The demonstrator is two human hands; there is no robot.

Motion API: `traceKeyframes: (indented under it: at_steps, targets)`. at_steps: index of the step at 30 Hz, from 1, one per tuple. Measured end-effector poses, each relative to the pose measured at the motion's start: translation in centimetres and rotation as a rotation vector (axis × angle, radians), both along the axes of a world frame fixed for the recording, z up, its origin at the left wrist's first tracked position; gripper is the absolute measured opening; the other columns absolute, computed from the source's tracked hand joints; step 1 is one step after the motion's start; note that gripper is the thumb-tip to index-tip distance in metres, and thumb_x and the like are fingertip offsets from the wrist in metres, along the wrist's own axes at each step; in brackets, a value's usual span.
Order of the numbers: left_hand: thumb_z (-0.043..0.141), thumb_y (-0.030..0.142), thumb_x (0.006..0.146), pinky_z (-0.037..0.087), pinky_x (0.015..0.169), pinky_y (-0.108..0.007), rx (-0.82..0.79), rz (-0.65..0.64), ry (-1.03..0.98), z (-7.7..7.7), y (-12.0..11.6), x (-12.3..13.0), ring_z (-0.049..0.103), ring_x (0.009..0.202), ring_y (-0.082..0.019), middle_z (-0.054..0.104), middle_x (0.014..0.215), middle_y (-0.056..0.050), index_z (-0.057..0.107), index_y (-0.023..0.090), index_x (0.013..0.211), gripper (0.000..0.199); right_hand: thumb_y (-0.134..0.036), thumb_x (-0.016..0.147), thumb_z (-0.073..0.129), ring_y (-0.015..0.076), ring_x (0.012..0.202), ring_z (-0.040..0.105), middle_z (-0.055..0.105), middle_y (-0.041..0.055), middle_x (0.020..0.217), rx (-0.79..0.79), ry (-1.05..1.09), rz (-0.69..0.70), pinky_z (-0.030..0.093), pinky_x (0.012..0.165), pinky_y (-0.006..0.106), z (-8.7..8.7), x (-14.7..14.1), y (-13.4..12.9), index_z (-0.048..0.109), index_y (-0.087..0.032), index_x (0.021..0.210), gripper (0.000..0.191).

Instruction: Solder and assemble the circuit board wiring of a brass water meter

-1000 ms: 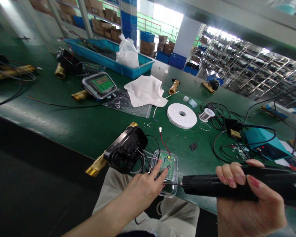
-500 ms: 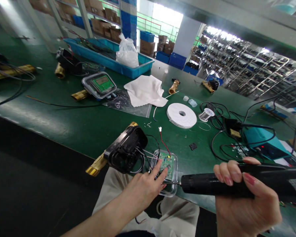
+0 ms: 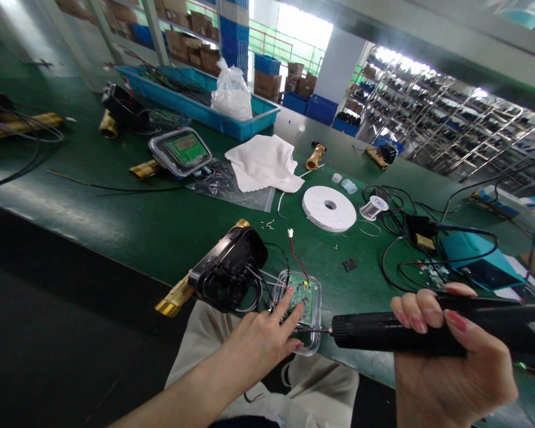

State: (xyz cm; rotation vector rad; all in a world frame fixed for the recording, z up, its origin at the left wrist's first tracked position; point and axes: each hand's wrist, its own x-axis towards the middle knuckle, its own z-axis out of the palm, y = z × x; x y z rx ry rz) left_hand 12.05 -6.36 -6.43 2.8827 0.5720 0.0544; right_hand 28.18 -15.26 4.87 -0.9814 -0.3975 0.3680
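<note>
My right hand [image 3: 455,351] is wrapped round a black electric screwdriver [image 3: 383,331], held level. Its thin bit points left and reaches over the near edge of a clear plastic case [image 3: 316,342]. In that case lies a green circuit board [image 3: 307,291]. My left hand [image 3: 261,336] rests with spread fingers on the board, the index and middle fingertips pressing it and the thumb close to the bit's tip. Thin wires run from the board to a black meter housing [image 3: 225,270] on a brass pipe body [image 3: 173,302]. A red lead with a white connector [image 3: 290,233] extends from the board's far side.
Beyond the case lie loose screws [image 3: 267,224], a white tape roll [image 3: 329,208], a solder spool [image 3: 374,208] and a small black part [image 3: 349,265]. A white cloth [image 3: 263,163] and blue tray [image 3: 245,128] lie farther back. Cables surround a teal soldering station [image 3: 477,255] at right.
The screwdriver and my right hand have shifted slightly right, baring more of the bit. My left thumb has moved a little; its fingers remain on the board. The station's red light no longer shows.
</note>
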Motion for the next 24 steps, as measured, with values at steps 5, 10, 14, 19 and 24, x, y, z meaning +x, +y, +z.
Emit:
traceKeyframes:
  at_steps: [5,10,14,19,24]
  targets:
    - [0.042,0.032,0.094,0.059,0.059,-0.036,0.031,-0.008,0.026,-0.2,0.2,0.2,0.068,0.074,-0.019,0.030,0.148,-0.017,0.040,0.022,0.137,0.044,-0.017,0.063,0.046,0.0071,0.045,0.037,0.042,-0.0055,0.051,0.045,-0.160,-0.067,0.035,0.047,0.020,1.7,0.8,1.4,0.053,-0.019,0.085,0.023]
    - [0.039,0.002,0.082,0.059,0.064,-0.036,0.002,-0.052,0.145,0.5,0.5,0.3,0.068,0.077,-0.018,0.024,0.150,-0.018,0.034,0.021,0.140,0.061,-0.014,0.062,0.051,0.0091,0.043,0.042,0.048,-0.0064,0.050,0.048,-0.354,-0.055,0.038,0.047,0.024,1.6,0.6,4.4,0.053,-0.020,0.088,0.027]
    - [0.035,-0.006,0.071,0.059,0.067,-0.037,-0.040,-0.060,0.205,1.1,0.7,0.3,0.068,0.082,-0.019,0.020,0.151,-0.019,0.029,0.019,0.142,0.076,-0.012,0.063,0.056,0.0098,0.042,0.045,0.052,-0.0065,0.051,0.040,-0.397,-0.013,0.040,0.047,0.026,0.5,0.2,6.1,0.054,-0.018,0.088,0.026]
    - [0.034,-0.005,0.070,0.059,0.065,-0.037,-0.034,-0.061,0.201,1.1,0.8,0.4,0.068,0.081,-0.019,0.020,0.150,-0.019,0.030,0.019,0.142,0.076,-0.013,0.064,0.059,0.0104,0.043,0.047,0.053,-0.0066,0.052,0.019,-0.378,0.015,0.042,0.049,0.028,-0.3,0.2,6.9,0.054,-0.018,0.088,0.025]
    - [0.034,-0.005,0.071,0.059,0.066,-0.036,-0.032,-0.058,0.200,1.2,0.7,0.4,0.068,0.082,-0.020,0.022,0.150,-0.019,0.030,0.019,0.142,0.076,-0.013,0.065,0.059,0.0106,0.043,0.048,0.053,-0.0067,0.052,0.014,-0.379,0.020,0.042,0.048,0.028,-0.7,0.1,7.3,0.053,-0.018,0.088,0.025]
